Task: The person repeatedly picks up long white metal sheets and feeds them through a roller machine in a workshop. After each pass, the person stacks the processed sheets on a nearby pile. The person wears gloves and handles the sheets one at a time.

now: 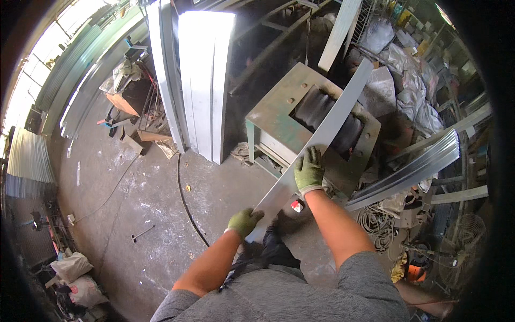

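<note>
A long flat light-grey metal strip point(339, 110) slants from in front of my body up over a worn green-grey metal machine point(276, 110). Dark rollers point(315, 111) show in the opening of the machine's top, partly covered by the strip. My left hand point(244, 222), in a green glove, is closed around the strip's near edge, with its thumb on top. Farther along, my right hand point(309, 170), gloved the same way, lies on the strip's upper face with its fingers stretched forward. The underside of the strip is hidden.
Tall bright metal panels point(203, 91) stand left of the machine. A dark cable point(185, 206) crosses the concrete floor, where a small T-shaped tool point(142, 234) lies. Ribbed metal profiles point(413, 169) jut in at right, beside coiled cable point(375, 228) and a fan point(465, 244).
</note>
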Available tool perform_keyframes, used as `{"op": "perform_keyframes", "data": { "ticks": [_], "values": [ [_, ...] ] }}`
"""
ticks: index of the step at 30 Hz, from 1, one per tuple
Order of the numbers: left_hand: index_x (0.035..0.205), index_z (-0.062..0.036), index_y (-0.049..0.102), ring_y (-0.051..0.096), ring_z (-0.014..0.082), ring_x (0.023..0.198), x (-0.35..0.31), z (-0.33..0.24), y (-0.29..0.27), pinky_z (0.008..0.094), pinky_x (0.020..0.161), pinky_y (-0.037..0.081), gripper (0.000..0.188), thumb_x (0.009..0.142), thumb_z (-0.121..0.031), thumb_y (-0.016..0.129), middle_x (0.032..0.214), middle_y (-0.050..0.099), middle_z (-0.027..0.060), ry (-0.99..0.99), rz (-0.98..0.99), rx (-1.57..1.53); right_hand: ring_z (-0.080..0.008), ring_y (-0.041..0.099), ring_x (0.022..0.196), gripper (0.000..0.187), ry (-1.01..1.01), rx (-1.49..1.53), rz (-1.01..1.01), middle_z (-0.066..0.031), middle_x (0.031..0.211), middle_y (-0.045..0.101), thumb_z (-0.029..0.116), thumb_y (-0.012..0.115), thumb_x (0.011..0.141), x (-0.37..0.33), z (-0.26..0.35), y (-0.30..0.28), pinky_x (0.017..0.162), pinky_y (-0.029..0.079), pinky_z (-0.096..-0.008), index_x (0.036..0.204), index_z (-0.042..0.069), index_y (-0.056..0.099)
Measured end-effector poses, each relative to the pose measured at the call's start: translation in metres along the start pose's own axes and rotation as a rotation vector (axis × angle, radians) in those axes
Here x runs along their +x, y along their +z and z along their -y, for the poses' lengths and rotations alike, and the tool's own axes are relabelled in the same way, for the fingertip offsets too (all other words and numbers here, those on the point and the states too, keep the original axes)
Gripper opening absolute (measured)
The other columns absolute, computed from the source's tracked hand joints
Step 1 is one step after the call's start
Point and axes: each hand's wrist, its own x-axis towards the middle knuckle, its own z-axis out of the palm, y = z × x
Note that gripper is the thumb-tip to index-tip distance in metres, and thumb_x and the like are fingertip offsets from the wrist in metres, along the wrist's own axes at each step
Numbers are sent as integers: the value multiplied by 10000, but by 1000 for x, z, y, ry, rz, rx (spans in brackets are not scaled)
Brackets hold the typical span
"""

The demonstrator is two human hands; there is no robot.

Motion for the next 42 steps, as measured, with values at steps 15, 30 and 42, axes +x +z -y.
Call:
{"op": "perform_keyframes", "data": {
  "ticks": [15,30,42],
  "values": [
    [1265,-206,783,692,450,1214,220,-228,18,533,1009,551,509,1073,-596,517,1257,764,215,442,-56,293,-431,493,1489,505,-120,38,-103,-221,1576,570,261,574,1052,74,-92,-12,1247,363,-562,1473,-17,613],
    [1383,-222,687,737,456,1096,250,-212,44,534,914,601,352,1107,-370,524,1182,756,232,473,-30,444,-451,454,1506,544,-102,13,-64,-235,1609,525,273,575,1050,77,-91,-19,1274,329,-569,1506,-24,576],
    [1262,-123,741,740,476,1066,239,-260,22,537,892,591,414,1110,-450,539,1151,770,268,332,-53,174,-450,462,1488,576,-60,18,-13,-221,1616,513,239,602,1015,96,-99,-33,1275,317,-560,1523,-29,550]
  ]
}}
